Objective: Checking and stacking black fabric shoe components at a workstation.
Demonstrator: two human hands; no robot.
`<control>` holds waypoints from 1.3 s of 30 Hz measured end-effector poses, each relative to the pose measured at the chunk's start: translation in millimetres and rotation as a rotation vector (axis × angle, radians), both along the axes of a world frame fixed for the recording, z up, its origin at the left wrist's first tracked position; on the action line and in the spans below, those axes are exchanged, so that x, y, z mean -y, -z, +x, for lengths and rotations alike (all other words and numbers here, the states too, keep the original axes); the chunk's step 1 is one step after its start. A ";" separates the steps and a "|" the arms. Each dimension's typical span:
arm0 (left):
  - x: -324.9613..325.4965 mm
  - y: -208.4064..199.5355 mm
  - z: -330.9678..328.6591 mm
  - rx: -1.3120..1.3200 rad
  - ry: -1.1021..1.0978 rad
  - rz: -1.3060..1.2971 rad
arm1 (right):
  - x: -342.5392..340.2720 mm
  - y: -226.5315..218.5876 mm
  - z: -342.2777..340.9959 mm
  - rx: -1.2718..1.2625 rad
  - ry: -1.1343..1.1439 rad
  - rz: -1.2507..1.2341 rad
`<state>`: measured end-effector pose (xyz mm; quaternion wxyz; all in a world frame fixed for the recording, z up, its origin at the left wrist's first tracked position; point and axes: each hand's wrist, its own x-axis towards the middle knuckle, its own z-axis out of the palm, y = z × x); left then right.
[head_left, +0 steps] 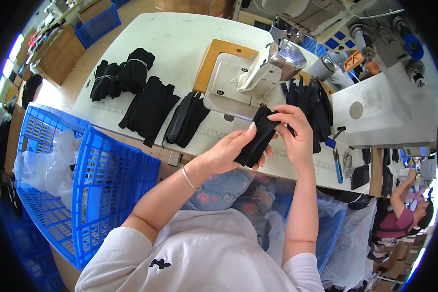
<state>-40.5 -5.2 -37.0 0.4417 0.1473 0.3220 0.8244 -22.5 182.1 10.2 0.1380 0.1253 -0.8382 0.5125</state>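
Observation:
A small stack of black fabric strips is held between my two hands over the front edge of the sewing table. My left hand grips its lower left side, thumb on top and fingertips showing beneath. My right hand is closed on the upper right edge, pinching it between thumb and fingers. Just beyond the stack stands a sewing machine with a metal bed plate. Left of it lie a folded stack of black strips and a wider black stack. Whether the held strips are joined cannot be seen.
Two tied black bundles lie farther back on the white table. More black strips hang right of the machine. Blue-handled snips and a dark phone lie at the right. A blue crate stands left; a person sits far right.

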 end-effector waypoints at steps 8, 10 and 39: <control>1.0 4.9 -3.6 -0.006 0.047 0.091 | -1.6 -9.3 -4.0 -0.112 0.005 0.180; 0.6 6.6 -4.6 0.055 0.091 0.168 | 1.7 -9.5 -6.0 -0.097 -0.015 0.182; 1.9 5.7 -0.8 0.025 0.049 0.123 | -6.4 -13.3 -5.7 -0.421 -0.138 0.728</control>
